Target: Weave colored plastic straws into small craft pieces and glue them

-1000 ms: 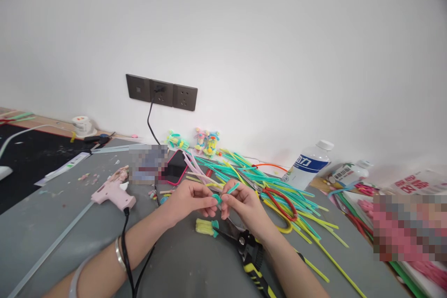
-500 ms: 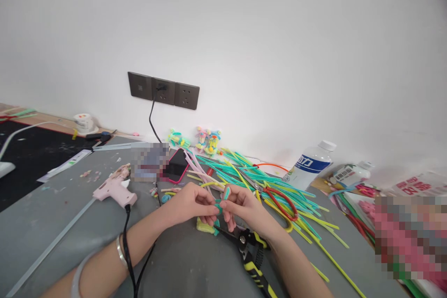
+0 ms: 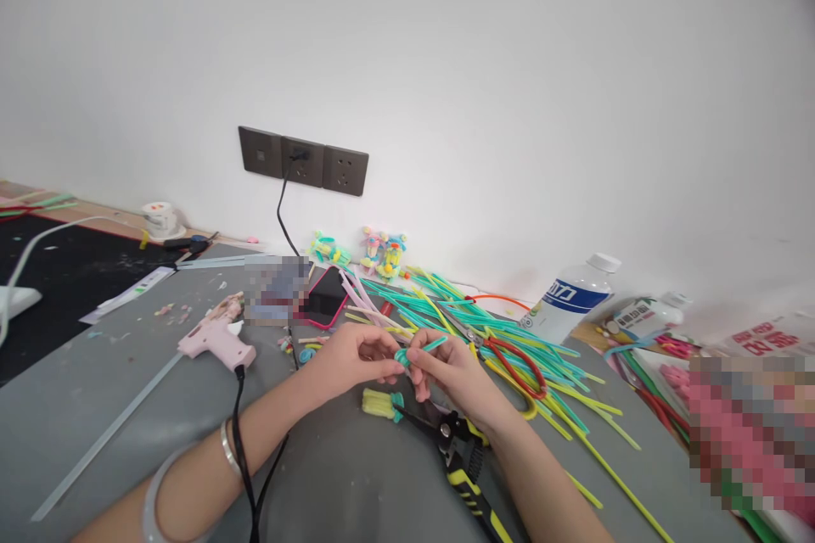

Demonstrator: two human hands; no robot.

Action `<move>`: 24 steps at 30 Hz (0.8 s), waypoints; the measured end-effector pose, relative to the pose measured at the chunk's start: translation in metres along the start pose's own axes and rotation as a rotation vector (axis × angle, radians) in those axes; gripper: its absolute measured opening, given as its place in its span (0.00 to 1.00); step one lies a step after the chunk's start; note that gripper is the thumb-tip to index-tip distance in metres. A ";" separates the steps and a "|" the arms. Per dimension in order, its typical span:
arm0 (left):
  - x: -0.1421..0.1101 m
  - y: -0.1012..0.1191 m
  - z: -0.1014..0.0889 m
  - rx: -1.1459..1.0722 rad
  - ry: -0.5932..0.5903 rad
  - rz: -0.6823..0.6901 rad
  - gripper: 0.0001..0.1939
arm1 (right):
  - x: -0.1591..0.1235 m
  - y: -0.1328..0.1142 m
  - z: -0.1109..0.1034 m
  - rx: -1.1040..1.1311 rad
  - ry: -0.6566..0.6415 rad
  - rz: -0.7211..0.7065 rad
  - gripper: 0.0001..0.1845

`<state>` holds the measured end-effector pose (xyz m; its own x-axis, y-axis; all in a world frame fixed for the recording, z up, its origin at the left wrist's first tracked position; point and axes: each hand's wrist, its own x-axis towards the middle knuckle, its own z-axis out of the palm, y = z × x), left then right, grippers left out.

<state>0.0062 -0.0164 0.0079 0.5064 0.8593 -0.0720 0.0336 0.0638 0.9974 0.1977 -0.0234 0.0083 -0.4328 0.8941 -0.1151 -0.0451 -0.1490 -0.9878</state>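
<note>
Matting (image 3: 38,297), black and flat, spreads at the far left. Nearer the middle, a pale pink plastic glue gun (image 3: 216,344) lies on its side on the grey tabletop (image 3: 337,484), a thin black cable (image 3: 239,416) running from its grip and passing over the left forearm. A black-screened phone with a bright pink rim (image 3: 324,299) lies beyond the left hand (image 3: 360,356). That hand is nearly closed, its thumb and curled fingers pinching one side of a small looped piece of teal fuzzy stem (image 3: 402,356), which is held up above the tabletop between both hands. Just below, a short bundle of pale yellow fuzzy stems with a teal band at one end (image 3: 379,404) lies on the tabletop. The right hand (image 3: 439,365) is also narrowed, thumb against forefinger on the other side of the teal piece, whose free end sticks out over the forefinger. Under this hand, black-and-yellow pliers (image 3: 462,458) point their tips at the bundle's teal end; whether they touch it, I cannot tell. Farther right, red-and-yellow-handled scissors (image 3: 541,382) lie among loose teal and yellow stems (image 3: 566,365), near a clear plastic bottle with a blue label (image 3: 576,297).
</note>
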 end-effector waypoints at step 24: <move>-0.005 0.002 -0.003 -0.169 -0.138 -0.110 0.16 | -0.002 -0.002 0.004 0.125 -0.063 -0.166 0.15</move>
<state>0.0009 -0.0189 0.0100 0.6212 0.7655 -0.1674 -0.0434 0.2469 0.9681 0.1951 -0.0269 0.0107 -0.4653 0.8832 0.0585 -0.2299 -0.0567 -0.9716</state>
